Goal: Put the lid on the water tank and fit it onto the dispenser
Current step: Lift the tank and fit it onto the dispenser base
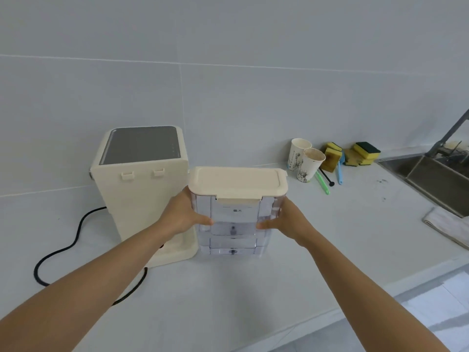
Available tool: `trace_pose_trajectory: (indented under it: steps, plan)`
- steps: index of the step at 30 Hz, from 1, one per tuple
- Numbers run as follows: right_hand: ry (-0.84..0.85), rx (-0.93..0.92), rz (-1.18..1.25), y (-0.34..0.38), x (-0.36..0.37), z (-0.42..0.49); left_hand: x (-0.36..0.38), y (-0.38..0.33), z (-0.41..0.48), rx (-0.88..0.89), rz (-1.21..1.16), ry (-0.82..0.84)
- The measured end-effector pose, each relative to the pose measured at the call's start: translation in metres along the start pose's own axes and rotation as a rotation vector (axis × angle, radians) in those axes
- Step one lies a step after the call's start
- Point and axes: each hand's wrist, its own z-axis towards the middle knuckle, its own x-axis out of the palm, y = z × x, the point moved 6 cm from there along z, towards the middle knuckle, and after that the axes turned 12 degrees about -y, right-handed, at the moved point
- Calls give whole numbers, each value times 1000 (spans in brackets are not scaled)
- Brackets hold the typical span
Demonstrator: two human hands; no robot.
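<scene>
A clear plastic water tank (234, 232) stands on the white counter, right of the cream dispenser (142, 189). A cream lid (237, 182) sits on top of the tank. My left hand (184, 215) grips the tank's left side and my right hand (286, 222) grips its right side, thumbs on the front face. The dispenser has a grey top panel and shows its back with two small hooks. The tank's left edge is close to the dispenser; whether they touch I cannot tell.
A black power cord (63, 252) loops on the counter left of the dispenser. Two paper cups (305, 161), sponges (355, 154) and brushes (323, 184) lie at the back right. A steel sink (436, 174) and a folded cloth (446, 224) are at the right.
</scene>
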Motion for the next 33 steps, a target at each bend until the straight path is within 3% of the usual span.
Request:
trace_pose_trajectory:
  steps: [7,15,21,33]
  plan:
    - [92,-128,8,79,31,4,-84,-2,-11,-35,-54,-180]
    - [200,-161,33,123,92,13,-150,25,-8,-146,-13,-241]
    - [250,-137,57,135,120,19,-168,42,-1,-185,26,-264]
    - [195,-94,48,128,145,36,-167,69,21,-232,-42,-263]
